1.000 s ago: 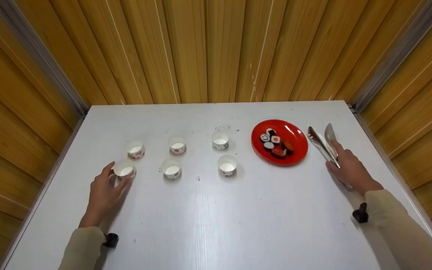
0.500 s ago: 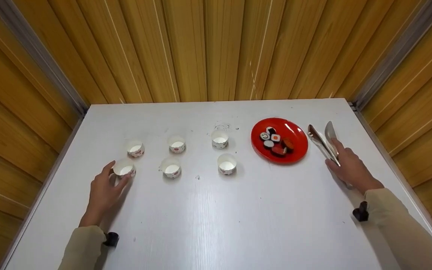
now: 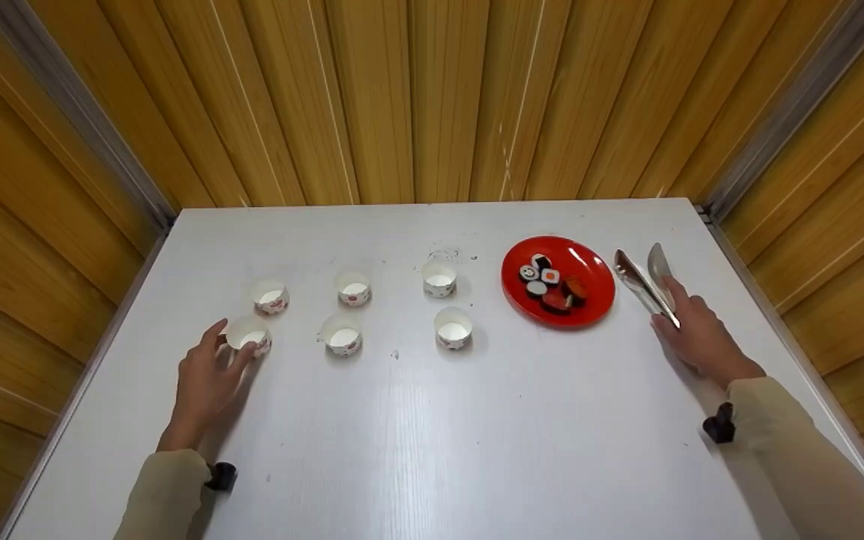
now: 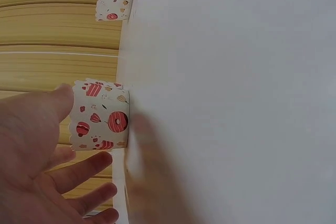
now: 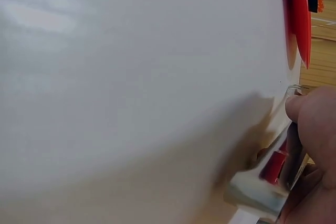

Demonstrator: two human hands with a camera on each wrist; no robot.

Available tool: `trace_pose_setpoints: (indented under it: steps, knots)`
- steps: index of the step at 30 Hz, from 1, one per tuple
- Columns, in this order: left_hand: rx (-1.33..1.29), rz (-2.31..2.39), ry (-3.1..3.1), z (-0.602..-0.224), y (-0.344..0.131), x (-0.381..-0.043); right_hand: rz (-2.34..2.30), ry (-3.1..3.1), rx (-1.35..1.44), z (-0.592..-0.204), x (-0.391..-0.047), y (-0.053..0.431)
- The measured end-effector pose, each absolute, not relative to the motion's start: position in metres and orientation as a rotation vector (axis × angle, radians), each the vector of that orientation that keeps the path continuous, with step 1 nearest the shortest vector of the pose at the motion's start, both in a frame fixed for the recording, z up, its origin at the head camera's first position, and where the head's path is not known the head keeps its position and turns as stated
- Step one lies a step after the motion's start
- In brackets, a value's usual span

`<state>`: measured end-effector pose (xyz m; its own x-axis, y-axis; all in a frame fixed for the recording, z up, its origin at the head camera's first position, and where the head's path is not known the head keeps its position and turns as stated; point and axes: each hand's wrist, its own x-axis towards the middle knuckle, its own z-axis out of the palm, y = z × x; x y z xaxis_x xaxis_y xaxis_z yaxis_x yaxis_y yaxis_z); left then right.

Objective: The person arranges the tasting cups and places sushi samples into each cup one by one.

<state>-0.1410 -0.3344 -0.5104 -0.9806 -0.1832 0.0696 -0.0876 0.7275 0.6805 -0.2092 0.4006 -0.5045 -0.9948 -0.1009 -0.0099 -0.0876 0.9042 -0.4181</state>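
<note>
My left hand pinches a white paper baking cup at the front left of the table. Its thumb lies on the near side and the fingers reach round the left. The cup is printed with red doughnuts and cakes. At the right, my right hand holds metal tongs, thumb on one side and index finger on the other. Their two arms spread apart towards the far side, and the palm hides part of them. In the right wrist view the tongs' shiny back end shows below the thumb.
Several more paper cups stand in two rows from left to middle. Beside the tongs lies a red plate bearing several sushi pieces. Wooden panels rise behind the white table.
</note>
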Motion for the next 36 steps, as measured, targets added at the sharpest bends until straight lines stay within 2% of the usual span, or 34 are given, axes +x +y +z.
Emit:
trace_pose_setpoints:
  steps: [24,36]
  knots:
    - [0.191,-1.070,-2.792,-0.511,-0.332,-0.141,-0.559,3.077,-0.113,-0.486,-0.205,0.415]
    - [0.226,-1.071,-2.809,-0.510,-0.331,-0.143,-0.505,3.179,-0.253,-0.460,-0.209,0.431]
